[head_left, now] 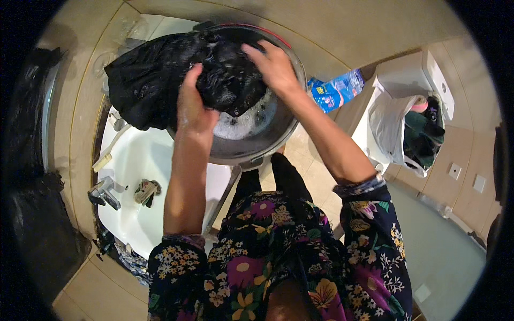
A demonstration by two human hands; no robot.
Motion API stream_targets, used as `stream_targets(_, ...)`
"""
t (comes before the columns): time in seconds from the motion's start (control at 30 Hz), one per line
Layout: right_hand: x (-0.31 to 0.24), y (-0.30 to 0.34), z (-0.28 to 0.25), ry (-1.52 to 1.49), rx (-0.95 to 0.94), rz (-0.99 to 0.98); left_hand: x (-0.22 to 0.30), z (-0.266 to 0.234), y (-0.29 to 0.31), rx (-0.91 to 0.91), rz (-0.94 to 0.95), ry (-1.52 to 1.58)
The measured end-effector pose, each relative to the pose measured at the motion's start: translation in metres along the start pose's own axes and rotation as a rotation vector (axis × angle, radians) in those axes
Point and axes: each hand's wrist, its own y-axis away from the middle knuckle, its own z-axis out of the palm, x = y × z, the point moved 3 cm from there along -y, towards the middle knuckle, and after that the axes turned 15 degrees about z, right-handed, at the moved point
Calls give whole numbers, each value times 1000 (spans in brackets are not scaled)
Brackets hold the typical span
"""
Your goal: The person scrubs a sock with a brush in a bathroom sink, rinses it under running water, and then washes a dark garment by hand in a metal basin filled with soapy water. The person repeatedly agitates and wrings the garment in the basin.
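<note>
A wet black garment (150, 75) is bunched over a large dark basin (262, 142), and part of it drapes past the basin's left side above the sink. White suds (241, 125) float on the water inside. My left hand (197, 104) grips the garment from the near side, thumb up, its other fingers hidden by cloth. On the right of the bunched part, my right hand (274, 67) is curled over the fabric, slightly blurred by motion. Which kind of garment it is, I cannot tell.
Below the basin's left side is a white sink (176, 166) with a chrome tap (105, 193) and a small crumpled item (147, 192) inside. A brush (110, 150) rests on its rim. To the right are a blue packet (337, 91) and a white bag (388, 120) with dark clothes.
</note>
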Motion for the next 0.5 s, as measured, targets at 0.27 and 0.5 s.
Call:
stream_targets(0.27, -60, 63, -34, 60, 99, -662, 75, 28, 8, -17, 193, -179)
stream_targets(0.5, -68, 72, -4, 388, -77, -838, 68, 17, -17, 164, 32, -71)
